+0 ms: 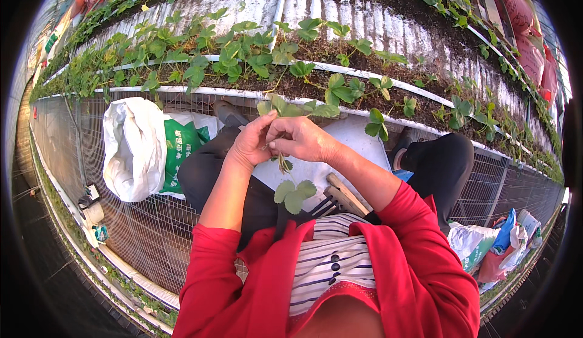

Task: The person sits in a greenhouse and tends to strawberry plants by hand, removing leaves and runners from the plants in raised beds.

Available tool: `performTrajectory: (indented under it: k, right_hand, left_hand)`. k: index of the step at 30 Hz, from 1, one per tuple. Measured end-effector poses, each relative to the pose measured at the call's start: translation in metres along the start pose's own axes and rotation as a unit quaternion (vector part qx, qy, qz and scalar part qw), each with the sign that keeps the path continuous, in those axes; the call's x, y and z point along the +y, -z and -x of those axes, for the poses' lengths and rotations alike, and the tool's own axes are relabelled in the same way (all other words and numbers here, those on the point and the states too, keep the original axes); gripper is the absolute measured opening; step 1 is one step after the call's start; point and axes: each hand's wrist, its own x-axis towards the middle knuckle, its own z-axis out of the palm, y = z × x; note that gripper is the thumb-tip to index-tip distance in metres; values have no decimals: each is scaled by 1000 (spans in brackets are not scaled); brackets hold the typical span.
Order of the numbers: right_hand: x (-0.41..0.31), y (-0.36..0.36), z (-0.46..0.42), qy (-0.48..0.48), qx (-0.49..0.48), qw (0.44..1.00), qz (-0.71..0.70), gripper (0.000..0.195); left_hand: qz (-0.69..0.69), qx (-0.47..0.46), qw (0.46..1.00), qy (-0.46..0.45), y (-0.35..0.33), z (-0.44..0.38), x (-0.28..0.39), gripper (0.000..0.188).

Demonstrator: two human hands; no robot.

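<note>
In front of my lap my left hand (252,143) and my right hand (300,140) meet, fingers closed together on a thin plant runner (286,165), apparently strawberry. Below them hangs its cluster of round toothed leaves (295,196). More green leaves (291,108) stick out past my fingertips, close to the front edge of the planting trough (255,93). The exact spot where each finger pinches the stem is hidden by my hands.
An open white sack (132,149) stands left of my knee. Beneath my arms are a white sheet (360,140) and a wooden piece (348,194). Leafy plants (237,55) fill the trough with a white pipe (337,68). Bags (492,247) lie at right on wire mesh (141,242).
</note>
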Motion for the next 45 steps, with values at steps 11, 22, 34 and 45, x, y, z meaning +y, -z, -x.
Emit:
performTrajectory:
  k: [11, 22, 34, 45]
  right_hand:
    - [-5, 22, -20, -85, 156, 976, -129, 13]
    - [106, 120, -149, -345, 267, 790, 431, 23]
    - [74, 117, -113, -188, 225, 874, 388, 21]
    - [-14, -1, -115, -38, 56, 881, -468, 8]
  left_hand:
    - [-34, 119, 984, -130, -9, -1, 63, 20]
    - [-255, 258, 894, -265, -16, 9, 139, 26]
    - [-307, 272, 878, -248, -19, -4, 132, 28]
    - [-245, 85, 942, -214, -4, -5, 103, 61]
